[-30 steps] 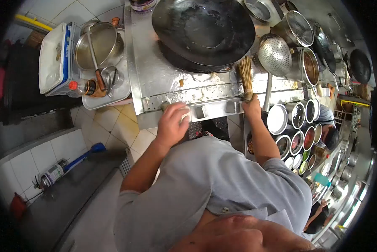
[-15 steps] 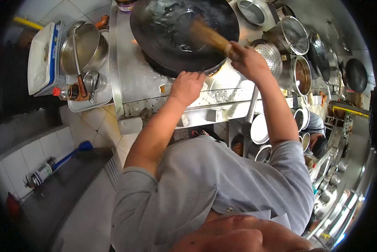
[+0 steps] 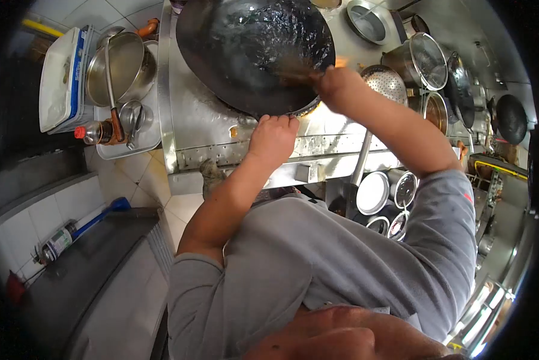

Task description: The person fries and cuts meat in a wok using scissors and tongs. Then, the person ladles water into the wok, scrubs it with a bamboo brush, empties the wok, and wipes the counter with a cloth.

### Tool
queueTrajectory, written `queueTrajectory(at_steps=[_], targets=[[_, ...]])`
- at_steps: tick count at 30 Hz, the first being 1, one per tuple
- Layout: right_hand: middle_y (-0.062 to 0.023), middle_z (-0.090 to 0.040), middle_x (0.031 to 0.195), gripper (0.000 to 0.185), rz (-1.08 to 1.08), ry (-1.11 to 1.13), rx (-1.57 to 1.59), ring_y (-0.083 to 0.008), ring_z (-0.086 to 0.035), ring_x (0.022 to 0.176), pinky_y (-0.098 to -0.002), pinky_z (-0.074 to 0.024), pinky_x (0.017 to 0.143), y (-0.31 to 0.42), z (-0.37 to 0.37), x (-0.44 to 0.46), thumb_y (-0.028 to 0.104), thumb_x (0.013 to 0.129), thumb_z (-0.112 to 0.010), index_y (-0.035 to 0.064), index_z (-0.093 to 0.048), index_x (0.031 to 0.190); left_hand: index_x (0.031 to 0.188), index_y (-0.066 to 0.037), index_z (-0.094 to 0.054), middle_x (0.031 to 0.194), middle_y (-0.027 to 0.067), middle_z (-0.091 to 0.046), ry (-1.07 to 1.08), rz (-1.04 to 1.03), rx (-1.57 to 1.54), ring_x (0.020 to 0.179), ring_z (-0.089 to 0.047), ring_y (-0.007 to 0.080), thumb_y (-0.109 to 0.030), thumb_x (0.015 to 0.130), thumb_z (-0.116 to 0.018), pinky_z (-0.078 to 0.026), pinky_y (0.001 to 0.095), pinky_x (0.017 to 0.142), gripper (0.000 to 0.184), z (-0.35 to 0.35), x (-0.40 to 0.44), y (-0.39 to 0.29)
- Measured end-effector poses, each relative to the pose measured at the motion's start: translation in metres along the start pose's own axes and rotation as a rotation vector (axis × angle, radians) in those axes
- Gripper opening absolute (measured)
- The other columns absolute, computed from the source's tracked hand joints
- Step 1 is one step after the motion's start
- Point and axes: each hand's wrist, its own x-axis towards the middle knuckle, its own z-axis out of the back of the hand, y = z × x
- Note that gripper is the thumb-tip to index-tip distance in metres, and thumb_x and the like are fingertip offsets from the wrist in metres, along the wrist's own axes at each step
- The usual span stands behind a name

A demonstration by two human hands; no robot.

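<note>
A large black wok [image 3: 221,60] sits tilted over the burner, with water glinting inside and some steam above it. My left hand [image 3: 273,139] is closed on the wok's near edge, its fingertips curled at the rim. Over the right side of the wok, my right hand [image 3: 341,90] grips a bamboo wok brush [image 3: 298,72]. The brush is smeared by motion, and its bristle end is inside the wok. Orange flame shows beside the wok's right rim.
Right of the wok are a perforated strainer [image 3: 384,84], a steel bowl [image 3: 367,23] and a pot with a mesh sieve [image 3: 426,63]. On the left, a tray [image 3: 152,135] holds a steel pot [image 3: 122,66], a ladle [image 3: 110,90] and a red-capped bottle [image 3: 92,133]. Lidded containers [image 3: 372,193] stand below the counter.
The wok has shifted slightly left and tipped differently, with more water showing toward its far side. My right hand and the brush have moved down and nearer the wok's right rim.
</note>
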Motion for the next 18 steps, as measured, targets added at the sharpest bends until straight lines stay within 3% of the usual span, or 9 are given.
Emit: queueTrajectory(at_steps=[2,3,4,6,7,12,14,15,18], targets=[[-0.0151,-0.069,0.120,0.035,0.013,0.110,0.027,-0.0327,-0.067,0.111,-0.0398,-0.0548,0.092,0.017,0.012,-0.012,0.019,0.095,-0.046,0.0082,-0.066,0.123,0.099,-0.006,-0.067,0.078,0.0083,-0.064,0.033,0.047,-0.049,0.074,-0.065,0.0268,-0.012,0.083,-0.056,-0.048,0.0407,0.074,0.020,0.002,0.002,-0.002],[-0.0145,-0.068,0.107,0.037,0.061,0.088,-0.085,-0.0313,-0.070,0.095,-0.0448,-0.0592,0.074,0.015,-0.003,-0.002,0.020,0.097,-0.051,0.0065,-0.059,0.131,0.099,-0.006,-0.067,0.078,0.0083,-0.064,0.023,0.046,-0.046,0.074,-0.065,0.0268,-0.012,0.083,-0.056,-0.048,0.0407,0.074,0.020,0.003,0.005,0.000],[-0.0145,-0.068,0.107,0.037,0.059,0.089,-0.086,-0.0313,-0.070,0.095,-0.0448,-0.0592,0.074,0.013,-0.001,0.009,0.020,0.097,-0.051,0.0065,-0.059,0.131,0.098,-0.006,-0.067,0.078,0.0079,-0.064,0.031,0.056,-0.040,0.074,-0.065,0.0266,-0.012,0.083,-0.056,-0.048,0.0409,0.073,0.020,0.003,0.004,-0.001],[-0.0118,-0.071,0.107,0.036,-0.189,0.252,-0.240,-0.0290,-0.072,0.093,-0.0485,-0.0607,0.061,-0.009,0.007,0.045,0.017,0.091,-0.061,0.0054,-0.064,0.125,0.097,-0.006,-0.067,0.078,0.0074,-0.064,0.037,0.048,-0.049,0.075,-0.065,0.0264,-0.013,0.083,-0.056,-0.048,0.0410,0.073,0.019,0.001,0.002,-0.005],[-0.0088,-0.073,0.108,0.035,-0.185,0.300,-0.408,-0.0272,-0.073,0.088,-0.0506,-0.0593,0.050,-0.024,0.003,0.070,0.015,0.085,-0.068,0.0053,-0.068,0.119,0.097,-0.006,-0.067,0.077,0.0073,-0.064,0.050,0.060,-0.046,0.075,-0.065,0.0260,-0.013,0.083,-0.056,-0.048,0.0409,0.073,0.019,-0.001,0.003,-0.006],[-0.0123,-0.074,0.099,0.026,0.069,0.179,-0.366,-0.0338,-0.073,0.083,-0.0496,-0.0584,0.055,-0.005,-0.014,0.018,0.016,0.084,-0.068,0.0074,-0.076,0.107,0.098,-0.006,-0.067,0.077,0.0071,-0.065,-0.011,0.056,-0.088,0.075,-0.066,0.0253,-0.013,0.082,-0.057,-0.048,0.0403,0.073,0.020,0.007,0.000,-0.004],[-0.0124,-0.075,0.099,0.026,0.198,0.001,-0.277,-0.0346,-0.073,0.086,-0.0491,-0.0594,0.057,0.016,-0.001,-0.011,0.017,0.085,-0.067,0.0060,-0.075,0.107,0.098,-0.006,-0.068,0.079,0.0072,-0.065,0.041,0.052,-0.077,0.076,-0.066,0.0254,-0.013,0.083,-0.056,-0.048,0.0400,0.074,0.020,0.007,0.001,-0.002],[-0.0129,-0.075,0.101,0.026,0.053,0.233,-0.292,-0.0328,-0.074,0.087,-0.0500,-0.0600,0.057,0.019,-0.002,0.009,0.019,0.087,-0.066,0.0078,-0.075,0.108,0.098,-0.006,-0.068,0.079,0.0072,-0.065,0.036,0.055,-0.076,0.076,-0.066,0.0254,-0.013,0.083,-0.056,-0.048,0.0400,0.074,0.020,0.006,0.001,0.000],[-0.0137,-0.075,0.102,0.028,-0.178,0.128,-0.332,-0.0315,-0.074,0.088,-0.0505,-0.0606,0.058,-0.001,0.001,0.058,0.020,0.089,-0.063,0.0095,-0.073,0.113,0.083,-0.008,-0.065,0.078,0.0077,-0.066,-0.027,0.042,-0.095,0.076,-0.065,0.0242,-0.013,0.080,-0.058,-0.046,0.0382,0.076,0.010,0.001,-0.003,-0.003]])
